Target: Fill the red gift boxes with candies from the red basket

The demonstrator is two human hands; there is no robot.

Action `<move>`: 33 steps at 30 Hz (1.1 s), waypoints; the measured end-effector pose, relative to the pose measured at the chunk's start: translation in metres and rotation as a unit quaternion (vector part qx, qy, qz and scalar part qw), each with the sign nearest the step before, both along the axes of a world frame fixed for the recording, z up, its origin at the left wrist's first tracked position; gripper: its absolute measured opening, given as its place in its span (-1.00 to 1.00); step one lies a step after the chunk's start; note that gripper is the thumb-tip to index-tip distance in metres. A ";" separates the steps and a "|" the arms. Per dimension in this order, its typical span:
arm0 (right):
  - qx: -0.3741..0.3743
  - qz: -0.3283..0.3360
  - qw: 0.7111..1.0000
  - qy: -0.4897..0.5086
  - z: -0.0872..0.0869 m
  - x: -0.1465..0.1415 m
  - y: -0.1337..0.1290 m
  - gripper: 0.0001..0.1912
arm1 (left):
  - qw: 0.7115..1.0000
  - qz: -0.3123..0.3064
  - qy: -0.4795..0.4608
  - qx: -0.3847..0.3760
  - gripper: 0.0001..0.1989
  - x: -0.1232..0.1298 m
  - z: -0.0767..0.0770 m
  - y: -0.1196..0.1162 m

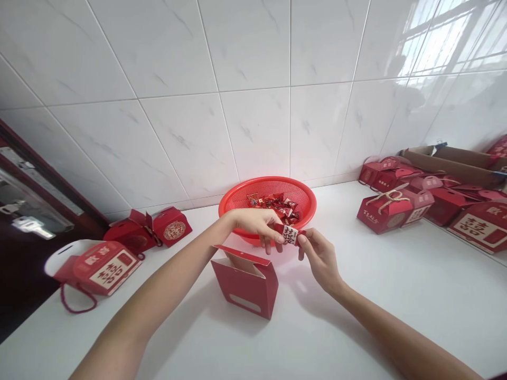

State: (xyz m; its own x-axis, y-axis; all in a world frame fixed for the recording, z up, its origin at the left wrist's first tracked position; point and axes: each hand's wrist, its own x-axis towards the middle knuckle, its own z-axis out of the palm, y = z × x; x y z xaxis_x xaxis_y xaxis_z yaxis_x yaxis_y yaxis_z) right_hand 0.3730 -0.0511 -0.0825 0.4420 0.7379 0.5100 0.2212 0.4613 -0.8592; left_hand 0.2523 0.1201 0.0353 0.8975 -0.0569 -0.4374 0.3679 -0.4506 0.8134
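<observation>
Between my two hands is a small red-and-white wrapped candy [290,235] with dark characters on its wrapper. My left hand [259,224] pinches its left end, while the fingertips of my right hand [320,258] grip the right end. Just behind them stands a red plastic basket [309,203], holding several wrapped candies [279,206] at its bottom. Below my left wrist, a red gift box [245,282] stands on the white table with its top partly open. The inside of that box is mostly hidden.
At the left stand red gift boxes [105,269], one with a cord handle. Many more red boxes [386,211] crowd the right side, near an open cardboard carton [447,163]. A white tiled wall [253,132] rises behind the table [356,338].
</observation>
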 end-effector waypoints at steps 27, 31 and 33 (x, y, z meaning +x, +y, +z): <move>-0.200 0.213 0.916 0.274 -0.033 -0.019 0.014 -0.61 | 0.923 0.070 0.003 0.379 -0.69 0.083 -0.042 0.056; -0.211 0.218 0.905 0.299 -0.029 -0.019 0.014 -0.58 | 0.909 0.077 0.016 0.410 -0.54 0.081 -0.053 0.067; -0.221 0.220 0.903 0.296 -0.028 -0.019 0.014 -0.57 | 0.904 0.083 0.021 0.419 -0.43 0.077 -0.055 0.072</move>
State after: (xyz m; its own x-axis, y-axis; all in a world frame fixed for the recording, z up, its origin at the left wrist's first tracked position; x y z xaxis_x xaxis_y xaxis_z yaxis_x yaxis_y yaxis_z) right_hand 0.3541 -0.0371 -0.1105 0.1544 0.9822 -0.1068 -0.4592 -0.0244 -0.8880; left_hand 0.3295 0.1916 -0.0199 0.8447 0.4441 -0.2987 0.5096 -0.8379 0.1953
